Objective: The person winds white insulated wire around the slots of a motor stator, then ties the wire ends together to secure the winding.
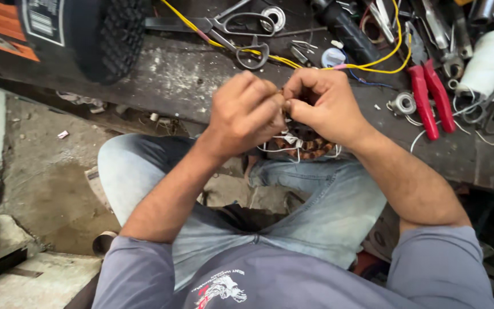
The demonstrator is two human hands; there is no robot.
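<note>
Head view: copper-wound coil held in the lap, hands busy at its top edge

Head-camera footage looked down on a seated person in jeans, working beside a dark, cluttered workbench (172, 74). Both hands met over a round wound coil (307, 146) that rested on the lap, just below the bench edge. Its copper-coloured windings showed beneath the hands, and white tie cord (289, 139) already looped around part of them, so I judged some of the binding as done. How much of the ring remained unbound could not be told, since the hands hid most of it.

The left hand (246, 111) was curled shut, its fingertips pinched on something thin at the coil's top; whether that was cord or a wire lead was too small to tell. The right hand (320, 103) was likewise clenched, thumb and fingers pressed together against the same spot, touching the left.

A yellow wire (373, 62) ran from the hands' meeting point up across the bench. Near it lay scissors (238, 34), red-handled pliers (430, 94) and a spool of white cord (490, 60), all untouched. By my judgement the work was midway.
</note>
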